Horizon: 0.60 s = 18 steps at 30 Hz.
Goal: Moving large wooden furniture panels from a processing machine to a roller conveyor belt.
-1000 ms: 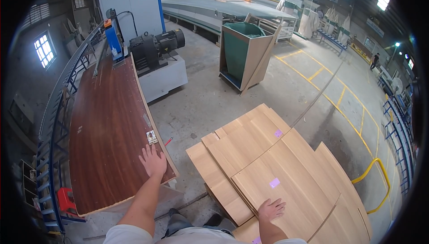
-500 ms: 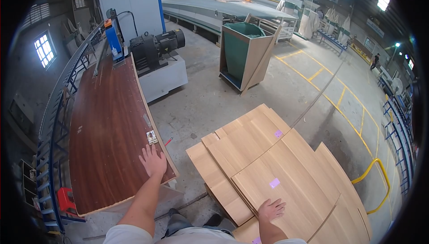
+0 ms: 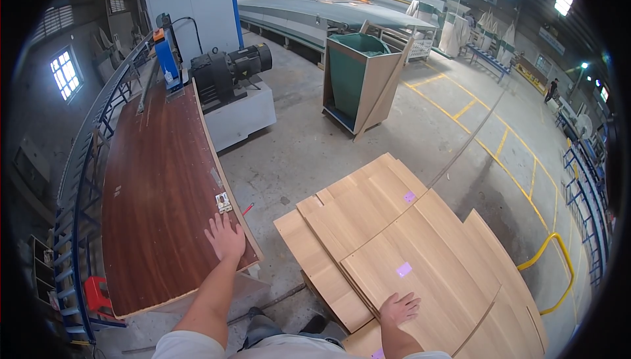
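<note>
My left hand (image 3: pixel 225 236) lies flat with fingers spread on a dark reddish-brown wood-grain table (image 3: pixel 154 208), near its right edge. Just beyond its fingertips sits a small white switch plate (image 3: pixel 223 202) on that surface. A thin red stick-like thing (image 3: pixel 248 208) pokes out past the table edge beside the hand. My right hand (image 3: pixel 399 308) rests open on a stack of light wood panels (image 3: pixel 374 227), fingers pointing right. Pink-purple labels (image 3: pixel 403 269) are stuck on the panels. Neither hand holds anything.
A machine with black motors (image 3: pixel 230 70) and a blue upright (image 3: pixel 167 60) stands at the table's far end. Ahead is a wooden bin with a green liner (image 3: pixel 358 76). A yellow handle (image 3: pixel 562 267) rises right of the stack. A roller conveyor (image 3: pixel 72 227) runs along the left.
</note>
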### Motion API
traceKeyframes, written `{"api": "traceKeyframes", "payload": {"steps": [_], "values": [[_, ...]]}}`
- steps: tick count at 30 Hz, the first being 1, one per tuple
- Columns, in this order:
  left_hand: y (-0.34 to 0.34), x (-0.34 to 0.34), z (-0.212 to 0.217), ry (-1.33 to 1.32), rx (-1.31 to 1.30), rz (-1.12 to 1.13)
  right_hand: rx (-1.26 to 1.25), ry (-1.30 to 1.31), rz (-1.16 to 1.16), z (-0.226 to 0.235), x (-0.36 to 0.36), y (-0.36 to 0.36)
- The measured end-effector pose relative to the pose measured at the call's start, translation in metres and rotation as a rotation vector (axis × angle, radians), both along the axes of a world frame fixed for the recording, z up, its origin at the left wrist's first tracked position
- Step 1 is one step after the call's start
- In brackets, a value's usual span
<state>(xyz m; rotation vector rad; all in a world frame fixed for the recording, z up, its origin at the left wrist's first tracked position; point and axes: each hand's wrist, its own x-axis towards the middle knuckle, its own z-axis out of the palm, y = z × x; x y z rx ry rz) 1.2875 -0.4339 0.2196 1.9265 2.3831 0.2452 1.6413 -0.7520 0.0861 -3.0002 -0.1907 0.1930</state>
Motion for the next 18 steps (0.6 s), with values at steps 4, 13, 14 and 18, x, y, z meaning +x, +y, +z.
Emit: {"api": "traceKeyframes", "payload": {"steps": [4, 13, 14, 18], "values": [[0.0006, -0.0002, -0.0013, 0.007, 0.002, -0.001, -0.001, -0.016, 0.004, -0.0031, 0.0013, -0.0014], [0.0006, -0.0013, -0.0023, 0.008, -0.001, -0.008, -0.007, 0.02, -0.003, 0.0018, 0.0, 0.0003], [0.0008, -0.0009, -0.0021, 0.008, -0.001, -0.009, -0.006, 0.019, -0.004, 0.0017, 0.0005, 0.0004], [0.0013, -0.0007, -0.0023, 0.016, -0.003, -0.006, -0.009, 0.037, -0.012, 0.0036, 0.0002, 0.001]]}}
